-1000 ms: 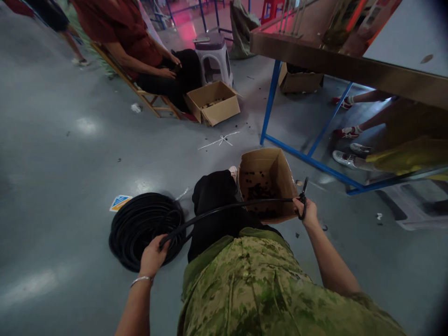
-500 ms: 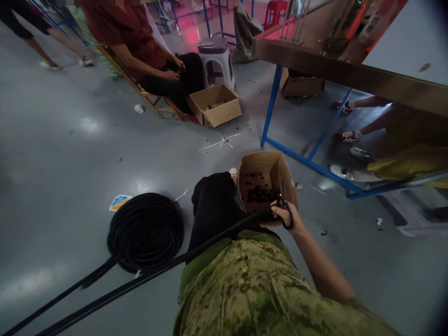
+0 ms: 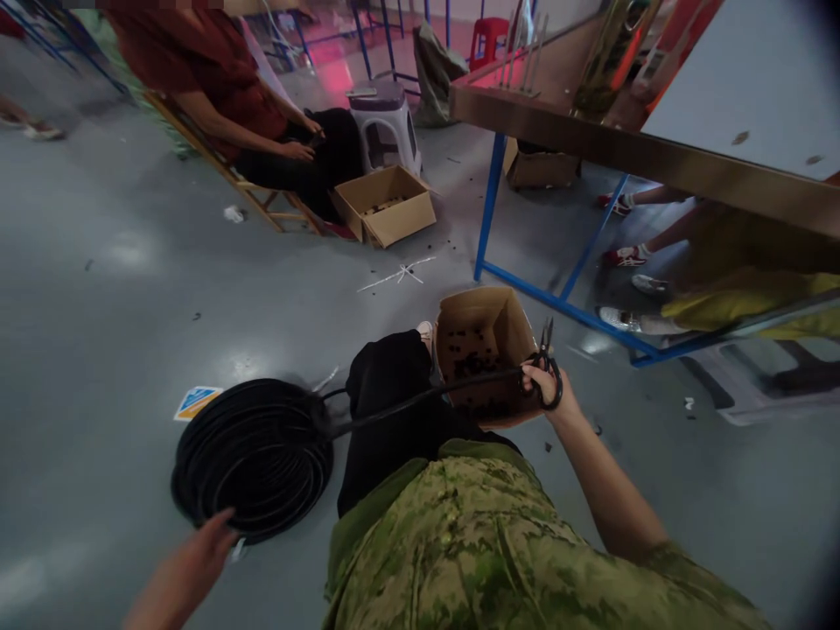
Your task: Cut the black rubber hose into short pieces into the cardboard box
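My right hand (image 3: 546,385) is closed round a pair of black-handled scissors (image 3: 546,337), blades pointing up, beside the right wall of a cardboard box (image 3: 502,311). The end of a black hose-like strip (image 3: 407,402) meets the fingers of that hand; whether they pinch it is hard to tell. The strip runs left across my dark trousers to a big black coil (image 3: 262,446) on the floor. My left hand (image 3: 193,560), a little blurred, is at the coil's lower edge with fingers stretched out and nothing visible in them. Small black pieces lie in the box.
A table (image 3: 538,118) with blue legs (image 3: 489,210) stands ahead to the right, with people's feet under it. A seated person in red is ahead left, by another cardboard box (image 3: 400,219) and a stool (image 3: 384,122). White string (image 3: 397,274) lies on the floor.
My left hand has come into view at lower left. The long strips trailing off lower left now lie by the coil. My right hand has shifted slightly right with the scissors.
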Action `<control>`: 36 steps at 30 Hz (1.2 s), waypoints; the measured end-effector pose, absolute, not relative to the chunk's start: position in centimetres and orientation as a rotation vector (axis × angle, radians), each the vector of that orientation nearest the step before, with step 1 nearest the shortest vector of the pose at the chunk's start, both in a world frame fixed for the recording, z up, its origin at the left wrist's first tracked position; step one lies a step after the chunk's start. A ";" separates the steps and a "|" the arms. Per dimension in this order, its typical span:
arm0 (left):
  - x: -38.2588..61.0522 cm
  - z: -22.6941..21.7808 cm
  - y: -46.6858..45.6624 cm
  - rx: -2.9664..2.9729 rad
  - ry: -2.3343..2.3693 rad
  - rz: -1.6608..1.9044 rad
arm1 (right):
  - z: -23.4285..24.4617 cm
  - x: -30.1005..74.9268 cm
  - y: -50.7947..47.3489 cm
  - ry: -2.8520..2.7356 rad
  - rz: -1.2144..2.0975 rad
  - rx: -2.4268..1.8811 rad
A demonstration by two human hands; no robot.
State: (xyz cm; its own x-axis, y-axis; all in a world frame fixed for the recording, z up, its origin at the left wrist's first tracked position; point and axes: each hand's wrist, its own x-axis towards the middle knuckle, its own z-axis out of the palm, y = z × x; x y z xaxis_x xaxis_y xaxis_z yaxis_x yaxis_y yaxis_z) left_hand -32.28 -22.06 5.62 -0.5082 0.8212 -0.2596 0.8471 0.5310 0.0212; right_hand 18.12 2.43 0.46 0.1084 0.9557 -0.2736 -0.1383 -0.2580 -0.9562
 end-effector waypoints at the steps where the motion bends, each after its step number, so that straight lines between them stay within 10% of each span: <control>1: -30.7 6.7 -20.2 1.402 2.601 -0.047 | 0.8 18.1 2.6 -0.892 1.357 -1.352; 6: -17.8 13.6 -11.4 2.026 2.331 0.824 | 2.6 16.1 3.2 -0.917 1.339 -1.299; 19: -2.9 7.8 -1.5 2.345 1.749 0.361 | 2.9 13.2 1.9 -1.028 1.484 -1.272; 27: -3.4 5.2 -1.5 1.999 1.878 0.834 | -1.5 14.8 -1.1 -1.510 1.302 -1.450; 36: -2.8 5.6 -2.4 1.919 1.802 1.006 | -0.8 19.4 -2.5 -2.573 0.521 -1.854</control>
State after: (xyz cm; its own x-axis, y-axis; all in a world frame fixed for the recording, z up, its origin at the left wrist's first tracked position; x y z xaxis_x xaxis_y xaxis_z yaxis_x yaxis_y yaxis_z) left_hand -2.82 -2.44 5.64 -0.0449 0.9616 0.2707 0.7351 -0.1516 0.6607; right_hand 19.42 -2.50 -0.76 -0.3329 0.9107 -0.2445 0.9341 0.2829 -0.2178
